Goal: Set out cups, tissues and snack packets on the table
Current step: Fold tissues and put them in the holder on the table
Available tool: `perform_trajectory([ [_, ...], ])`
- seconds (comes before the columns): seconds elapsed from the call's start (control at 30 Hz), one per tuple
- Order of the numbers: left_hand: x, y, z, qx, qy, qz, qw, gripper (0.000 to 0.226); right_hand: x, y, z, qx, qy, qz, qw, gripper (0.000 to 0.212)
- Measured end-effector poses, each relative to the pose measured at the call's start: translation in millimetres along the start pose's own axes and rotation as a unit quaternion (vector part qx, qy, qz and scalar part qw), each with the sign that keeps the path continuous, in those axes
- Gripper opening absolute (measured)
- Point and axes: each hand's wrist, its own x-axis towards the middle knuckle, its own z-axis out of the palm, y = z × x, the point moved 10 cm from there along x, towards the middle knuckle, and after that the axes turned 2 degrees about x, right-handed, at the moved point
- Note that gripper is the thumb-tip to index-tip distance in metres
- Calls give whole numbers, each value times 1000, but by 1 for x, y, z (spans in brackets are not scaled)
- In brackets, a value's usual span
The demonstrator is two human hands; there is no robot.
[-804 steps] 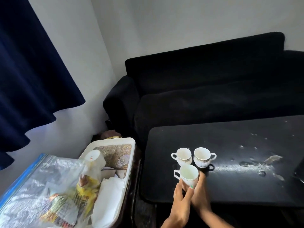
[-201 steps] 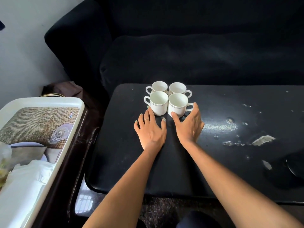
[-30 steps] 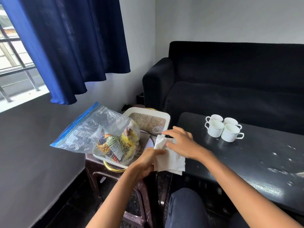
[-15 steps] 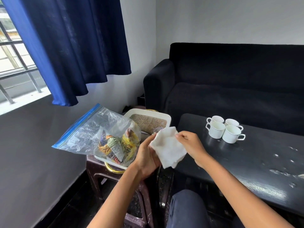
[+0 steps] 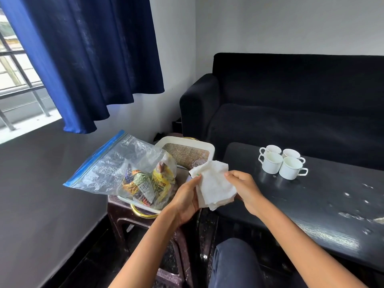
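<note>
Since a moment ago the white folded tissues [image 5: 214, 185] have been lifted clear of the tray.
Left to right: clear zip bag of snack packets [image 5: 124, 173] on white tray [image 5: 209, 146]; left hand [image 5: 185, 201] fingers and right hand [image 5: 244, 187] fingers pinch the tissues between them, above the black table [image 5: 311, 204] edge; four white cups [image 5: 280, 162] clustered beyond.
</note>
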Motion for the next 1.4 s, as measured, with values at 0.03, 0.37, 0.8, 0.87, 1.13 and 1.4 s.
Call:
perform_trajectory([
  [0.03, 0, 0, -1, 6, 3, 3, 1000, 29, -1, -1, 1, -2, -4, -4, 1000, 27],
  [0.37, 0, -7, 6, 85, -12, -10, 996, 27, -11, -73, 12, -309, 60, -245, 917, 22],
  [0.8, -7, -14, 17, 111, -58, -33, 992, 33, -1, -61, 48, -375, -126, -172, 902, 17],
  [0.87, -7, -14, 18, 123, -62, -32, 990, 35, -1, -58, 45, -357, -133, -160, 911, 14],
  [1.13, -5, -13, 11, 125, -25, -29, 991, 26, 2, -57, 29, -275, -73, -147, 947, 11],
  [1.4, -3, -16, 11, 7, -13, -67, 998, 25, 5, -53, 21, -214, -39, -134, 967, 9],
])
